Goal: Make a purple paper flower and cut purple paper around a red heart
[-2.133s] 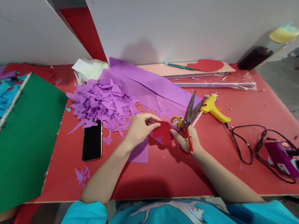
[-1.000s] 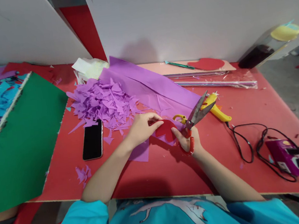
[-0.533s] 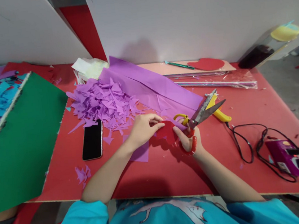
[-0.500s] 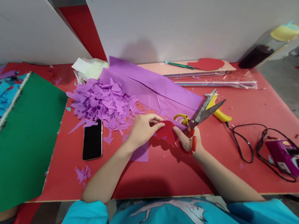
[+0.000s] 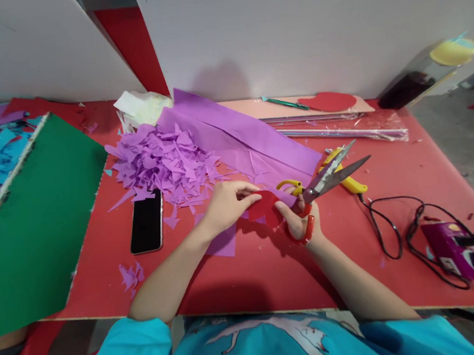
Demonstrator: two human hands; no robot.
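Observation:
My left hand [image 5: 232,202] pinches the left edge of a rounded red paper cutout [image 5: 263,210] between thumb and fingers. On its right side, my right hand [image 5: 299,219] presses the thumb against the same cutout. A pair of scissors [image 5: 328,180], with one yellow and one red handle loop, hangs on my right hand, blades spread and pointing up and to the right. Some purple paper [image 5: 285,197] shows behind the cutout near my right fingers. Under my left wrist, a purple paper sheet [image 5: 223,243] lies on the red table [image 5: 232,279].
A heap of purple paper scraps [image 5: 161,161] sits beside a phone [image 5: 146,223]. Larger purple sheets [image 5: 249,135] lie behind my hands. To the right are a yellow corded tool [image 5: 352,183], a purple power box [image 5: 451,249] and a bottle [image 5: 419,77]. A green board [image 5: 48,223] leans at left.
The scissors have swung slightly to the right, with their blades pointing further right. Both hands stay nearly in place on the red cutout.

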